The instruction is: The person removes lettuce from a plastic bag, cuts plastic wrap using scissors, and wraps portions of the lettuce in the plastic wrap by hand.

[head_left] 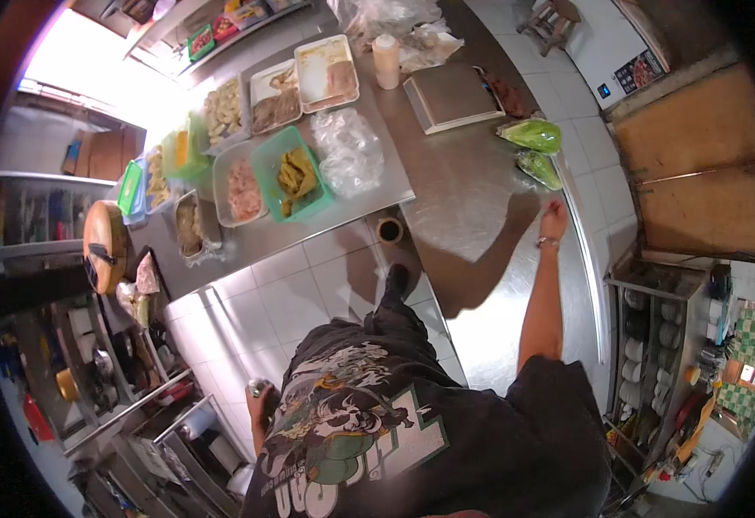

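My right hand [553,222] is stretched out over the steel table, just short of two plastic-wrapped green leafy vegetables [533,135] near the table's edge. Its fingers look loosely bent, and I see nothing in them. Low beside my body, my left hand [259,404] is closed around a small shiny silvery object [260,386] whose kind I cannot make out. A flat metal-topped scale-like device [453,97] sits farther back on the table, with a pale squeeze bottle [386,62] to its left.
On the left counter stand a green tub [265,164] of yellowish food, a clear tub of pinkish meat [244,192], trays [327,73] and a crumpled plastic bag [347,154]. A round container of dark liquid [390,230] is below the counter edge. A dish rack [654,345] stands right.
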The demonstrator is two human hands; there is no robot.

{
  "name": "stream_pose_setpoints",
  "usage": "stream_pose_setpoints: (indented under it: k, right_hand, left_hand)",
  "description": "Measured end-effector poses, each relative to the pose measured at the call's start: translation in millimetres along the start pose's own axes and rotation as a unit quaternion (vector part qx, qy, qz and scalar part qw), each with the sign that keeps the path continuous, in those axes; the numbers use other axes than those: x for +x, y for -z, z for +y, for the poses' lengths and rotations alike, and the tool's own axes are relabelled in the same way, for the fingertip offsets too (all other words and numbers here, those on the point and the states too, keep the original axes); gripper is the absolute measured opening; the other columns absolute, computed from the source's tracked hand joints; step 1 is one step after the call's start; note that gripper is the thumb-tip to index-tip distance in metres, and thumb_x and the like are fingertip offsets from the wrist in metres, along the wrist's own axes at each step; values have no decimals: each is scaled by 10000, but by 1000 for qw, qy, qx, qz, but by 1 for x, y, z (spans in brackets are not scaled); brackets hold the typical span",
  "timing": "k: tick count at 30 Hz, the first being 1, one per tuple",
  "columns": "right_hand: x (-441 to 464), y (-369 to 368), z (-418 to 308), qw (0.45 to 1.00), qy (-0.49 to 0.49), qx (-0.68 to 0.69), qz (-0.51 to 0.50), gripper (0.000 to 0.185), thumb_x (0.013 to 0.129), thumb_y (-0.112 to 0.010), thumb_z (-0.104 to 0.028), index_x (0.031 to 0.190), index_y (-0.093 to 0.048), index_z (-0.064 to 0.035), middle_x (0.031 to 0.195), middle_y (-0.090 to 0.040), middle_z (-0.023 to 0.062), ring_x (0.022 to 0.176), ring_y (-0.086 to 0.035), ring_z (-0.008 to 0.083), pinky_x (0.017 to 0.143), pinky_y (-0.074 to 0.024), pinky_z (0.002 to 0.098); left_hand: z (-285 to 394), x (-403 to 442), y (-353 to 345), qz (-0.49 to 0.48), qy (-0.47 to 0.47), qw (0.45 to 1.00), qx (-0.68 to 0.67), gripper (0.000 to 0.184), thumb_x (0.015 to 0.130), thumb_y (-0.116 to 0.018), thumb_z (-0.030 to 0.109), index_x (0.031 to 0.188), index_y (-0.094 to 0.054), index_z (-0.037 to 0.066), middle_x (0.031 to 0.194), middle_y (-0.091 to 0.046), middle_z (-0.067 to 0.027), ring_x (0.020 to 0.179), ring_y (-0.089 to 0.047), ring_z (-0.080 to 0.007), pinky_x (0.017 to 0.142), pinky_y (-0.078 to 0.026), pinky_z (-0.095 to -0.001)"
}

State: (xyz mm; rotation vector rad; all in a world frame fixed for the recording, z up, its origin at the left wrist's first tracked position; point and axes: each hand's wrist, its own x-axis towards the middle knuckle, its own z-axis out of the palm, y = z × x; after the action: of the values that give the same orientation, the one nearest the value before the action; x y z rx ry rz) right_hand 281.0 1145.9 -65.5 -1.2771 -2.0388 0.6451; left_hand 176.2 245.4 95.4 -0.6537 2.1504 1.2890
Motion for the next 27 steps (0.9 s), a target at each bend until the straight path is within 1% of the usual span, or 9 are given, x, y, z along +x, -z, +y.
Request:
stream_pose_setpoints:
  k: [3, 6, 9, 14, 16, 19, 22, 25, 27]
  right_hand:
    - [50, 5, -28, 1000, 15, -22, -3, 463, 855, -689, -389, 1167, -614, -55, 825, -636, 103, 768, -608, 254, 733, -492, 397]
    - [79, -11, -10, 868, 132, -474, -65, 809, 681, -743, -623, 1247, -597, -63, 1092, -685, 150, 987, -652, 358, 890, -509, 472]
    - [84, -13, -22, 894, 80, -390, -206, 494, 718, -741, -512, 1020, -722, -121, 990, -700, 166, 957, -662, 361, 821, -526, 479]
    - [26, -34, -26, 921, -65, -226, -312, 594, 836, -653, -522, 1161, -676, -26, 1083, -681, 230, 930, -666, 376, 793, -518, 464]
    - [-7, -47, 1, 916, 64, -213, -333, 521, 888, -616, -465, 1186, -675, -42, 956, -697, 201, 841, -669, 293, 737, -517, 410]
    - [-87, -48, -49, 931, -42, 102, -348, 326, 939, -575, -377, 931, -681, -69, 713, -590, 48, 663, -548, 143, 583, -434, 320]
    - [-166, 23, -223, 827, -146, 279, -466, 307, 947, -570, -357, 736, -563, -133, 642, -461, -42, 575, -432, 88, 535, -346, 287]
    - [-226, 74, -345, 656, -168, 398, -619, 242, 922, -633, -198, 1121, -631, -60, 939, -660, 23, 797, -598, 92, 715, -493, 267]
    - [-258, 70, -387, 607, 70, 430, -664, 347, 919, -661, -213, 1194, -605, -10, 1052, -684, 87, 956, -631, 146, 852, -510, 329]
  left_hand:
    - [47, -12, -12, -29, -8, 980, -197, 449, 804, -738, 212, 1174, -527, 73, 994, -603, -62, 917, -616, -216, 773, -520, -353]
    - [98, -11, -37, -172, -14, 913, -371, 718, 852, -613, 502, 1397, -432, 70, 1302, -539, -166, 1180, -546, -337, 971, -481, -455]
    - [139, -5, -77, -258, -109, 859, -429, 798, 889, -464, 600, 1473, -351, 69, 1441, -450, -178, 1267, -486, -363, 1033, -423, -476]
    - [196, 3, -122, -326, -115, 783, -517, 907, 864, -479, 701, 1477, -317, 53, 1384, -473, -215, 1202, -538, -379, 965, -486, -499]
    - [204, 1, -130, -351, -112, 772, -518, 901, 861, -483, 703, 1482, -317, 71, 1381, -477, -205, 1192, -545, -381, 962, -482, -523]
    - [218, -5, -143, -389, -86, 765, -506, 857, 871, -484, 690, 1490, -318, 120, 1420, -453, -175, 1216, -527, -378, 976, -461, -571]
    - [229, -13, -167, -362, -123, 792, -476, 787, 901, -515, 611, 1496, -307, 139, 1497, -377, -134, 1282, -476, -357, 1053, -396, -580]
    - [247, -26, -186, -337, -134, 842, -399, 746, 922, -530, 555, 1493, -310, 128, 1484, -391, -136, 1302, -459, -330, 1069, -383, -565]
    - [237, -19, -186, -388, -144, 830, -374, 723, 946, -494, 547, 1494, -298, 119, 1475, -391, -151, 1329, -431, -311, 1092, -370, -553]
